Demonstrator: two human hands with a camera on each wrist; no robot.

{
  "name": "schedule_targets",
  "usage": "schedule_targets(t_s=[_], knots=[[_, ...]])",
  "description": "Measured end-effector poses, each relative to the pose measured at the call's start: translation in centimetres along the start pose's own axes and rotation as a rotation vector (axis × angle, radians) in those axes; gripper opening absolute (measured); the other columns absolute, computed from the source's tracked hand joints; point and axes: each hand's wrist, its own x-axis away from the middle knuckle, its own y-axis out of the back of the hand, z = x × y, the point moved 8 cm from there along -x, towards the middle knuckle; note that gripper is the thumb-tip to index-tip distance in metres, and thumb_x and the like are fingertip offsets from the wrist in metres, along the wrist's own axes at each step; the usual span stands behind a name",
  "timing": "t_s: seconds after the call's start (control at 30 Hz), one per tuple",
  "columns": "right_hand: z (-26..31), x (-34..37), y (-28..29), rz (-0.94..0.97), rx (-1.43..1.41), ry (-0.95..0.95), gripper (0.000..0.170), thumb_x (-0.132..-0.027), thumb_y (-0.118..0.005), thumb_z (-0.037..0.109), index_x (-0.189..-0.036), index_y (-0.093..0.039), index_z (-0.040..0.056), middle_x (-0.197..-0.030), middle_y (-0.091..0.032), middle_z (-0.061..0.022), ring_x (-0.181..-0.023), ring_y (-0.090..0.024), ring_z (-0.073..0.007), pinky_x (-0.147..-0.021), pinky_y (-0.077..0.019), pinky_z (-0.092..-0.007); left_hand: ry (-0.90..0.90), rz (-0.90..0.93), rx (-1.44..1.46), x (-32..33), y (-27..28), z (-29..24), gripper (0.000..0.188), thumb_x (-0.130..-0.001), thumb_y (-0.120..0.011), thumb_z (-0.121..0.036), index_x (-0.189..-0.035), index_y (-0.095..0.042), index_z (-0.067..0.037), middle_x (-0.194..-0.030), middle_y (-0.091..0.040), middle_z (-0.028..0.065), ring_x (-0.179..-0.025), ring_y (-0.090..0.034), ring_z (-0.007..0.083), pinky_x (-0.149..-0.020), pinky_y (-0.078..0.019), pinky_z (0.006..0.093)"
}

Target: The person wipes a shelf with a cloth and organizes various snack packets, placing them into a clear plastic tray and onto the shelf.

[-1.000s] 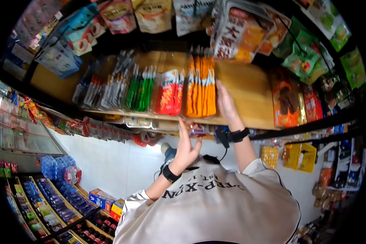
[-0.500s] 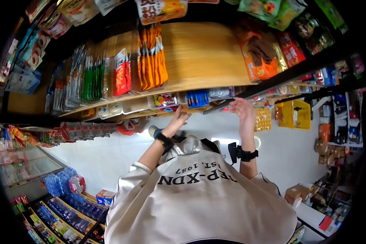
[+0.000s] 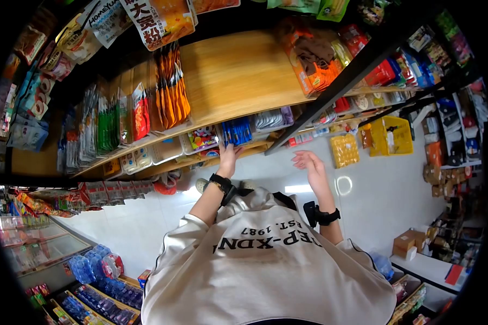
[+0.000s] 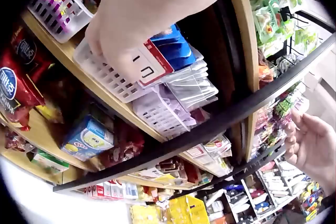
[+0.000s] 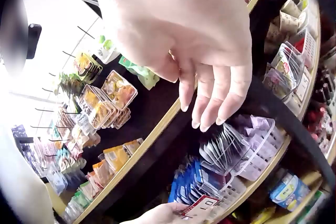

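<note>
On the shelf below the top one, my left hand (image 3: 228, 158) (image 4: 152, 8) grips the front of a white basket (image 4: 113, 79), fingers curled at its slotted wall. Blue packets (image 3: 237, 131) (image 4: 178, 50) (image 5: 191, 182) fill that basket, and a red-and-white price tag (image 4: 149, 66) (image 5: 203, 207) is on its front beside the fingers. Silver-white packets (image 4: 191, 85) (image 5: 223, 148) lie alongside. My right hand (image 3: 313, 168) (image 4: 315, 145) (image 5: 189, 35) hangs in the air to the right, away from the shelf, its fingers loosely bent and holding nothing.
A dark diagonal post (image 3: 331, 103) (image 4: 220, 119) stands right of the basket. Above it, the wooden shelf (image 3: 238, 70) carries orange packets (image 3: 172, 95) and a orange-red box (image 3: 303, 62). A yellow crate (image 3: 391, 136) sits on the floor at right.
My left hand has moved from below the orange packets to the basket of blue packets. My right hand has left the upper shelf and drawn back. The head view has shifted right.
</note>
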Motion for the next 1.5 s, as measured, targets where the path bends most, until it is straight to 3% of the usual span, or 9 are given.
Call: schedule_targets(t_s=[0.33,0.53,0.6,0.7,0.83,0.97,1.23,1.37,1.5], knots=[[-1.5,-2.8,-6.3,0.278,0.099,-0.012,0.028,-0.094,-0.041,0.02,-0.104,-0.057,-0.001,-0.087,-0.062,-0.0079,-0.078,-0.057,-0.0152,-0.073,-0.0457,-0.0264,-0.048,0.052,-0.088,4.4,2.7,-4.4,0.044,-0.09,-0.03,-0.007,-0.134,-0.021,-0.005,-0.111,-0.053,0.0178,-0.095,-0.059,0.0285,-0.087,-0.0488,0.0392],[-4.0,-4.2,-11.8,0.554,0.087,-0.07,0.045,-0.092,-0.048,0.026,-0.127,-0.037,0.0014,-0.104,-0.058,-0.0111,-0.087,-0.057,-0.0168,-0.075,-0.0463,-0.0289,-0.015,0.065,-0.217,14.9,5.0,-7.8,0.044,-0.091,-0.031,-0.008,-0.135,-0.027,-0.007,-0.119,-0.052,0.0156,-0.103,-0.057,0.0273,-0.088,-0.0485,0.0376],[-3.8,-4.0,-14.7,0.624,-0.139,-0.313,0.066,-0.089,-0.053,0.032,-0.137,-0.016,0.004,-0.114,-0.052,-0.013,-0.096,-0.056,-0.0188,-0.08,-0.0462,-0.031,0.05,0.053,-0.265,18.4,6.8,-7.7,0.047,-0.091,-0.032,-0.008,-0.137,-0.025,-0.007,-0.122,-0.049,0.0142,-0.103,-0.057,0.0257,-0.085,-0.0496,0.0369],[-3.7,-4.5,-17.4,0.628,-0.325,-0.431,0.077,-0.087,-0.055,0.036,-0.14,-0.009,0.0056,-0.118,-0.049,-0.0135,-0.102,-0.054,-0.0204,-0.085,-0.0454,-0.0326,0.078,0.0,-0.311,22.7,9.6,-6.7,0.054,-0.086,-0.032,-0.004,-0.139,-0.023,-0.007,-0.126,-0.046,0.0119,-0.104,-0.056,0.0225,-0.083,-0.0503,0.0352],[-4.3,-4.7,-18.9,0.763,-0.656,-0.482,0.054,-0.089,-0.053,0.027,-0.134,-0.027,0.0108,-0.119,-0.05,-0.0075,-0.105,-0.053,-0.0191,-0.086,-0.0454,-0.0375,0.043,0.028,-0.399,25.7,7.8,-8.9,0.063,-0.077,-0.032,0.003,-0.139,-0.026,-0.008,-0.128,-0.043,0.0092,-0.108,-0.051,0.0178,-0.082,-0.0493,0.0301],[-3.4,-4.1,-15.9,0.656,-0.668,-0.404,0.045,-0.09,-0.051,0.018,-0.131,-0.033,0.0143,-0.121,-0.051,-0.0076,-0.106,-0.053,-0.0193,-0.086,-0.0464,-0.04,0.043,0.025,-0.443,25.2,6.5,-10.2,0.06,-0.078,-0.034,0.002,-0.137,-0.03,-0.006,-0.123,-0.047,0.0093,-0.1,-0.054,0.0166,-0.078,-0.0498,0.028],[-1.5,0.4,-8.4,0.434,-0.689,-0.348,0.054,-0.09,-0.047,0.011,-0.137,-0.022,0.0051,-0.124,-0.047,-0.0151,-0.101,-0.057,-0.0272,-0.078,-0.0529,-0.0421,0.213,0.324,-0.506,23.7,3.7,-10.4,0.056,-0.079,-0.037,0.003,-0.134,-0.033,-0.002,-0.098,-0.058,0.0072,-0.072,-0.059,0.0131,-0.07,-0.0504,0.0247],[0.8,1.8,-7.3,0.375,-0.645,-0.271,0.05,-0.089,-0.048,0.012,-0.133,-0.027,0.0037,-0.125,-0.046,-0.0141,-0.102,-0.057,-0.0279,-0.075,-0.0543,-0.0406,0.121,0.427,-0.681,23.3,1.0,-13.2,0.061,-0.076,-0.037,0.005,-0.136,-0.032,-0.003,-0.1,-0.057,0.0082,-0.073,-0.055,0.012,-0.069,-0.0485,0.0246],[2.1,-0.3,-6.8,0.319,-0.64,-0.195,0.049,-0.09,-0.047,0.01,-0.134,-0.028,0.004,-0.124,-0.047,-0.0095,-0.114,-0.047,-0.0208,-0.09,-0.0434,-0.0371,-0.062,0.502,-0.748,22.2,-0.4,-14.0,0.063,-0.074,-0.038,0.007,-0.136,-0.031,-0.003,-0.108,-0.055,0.009,-0.078,-0.055,0.013,-0.069,-0.0485,0.0268]])
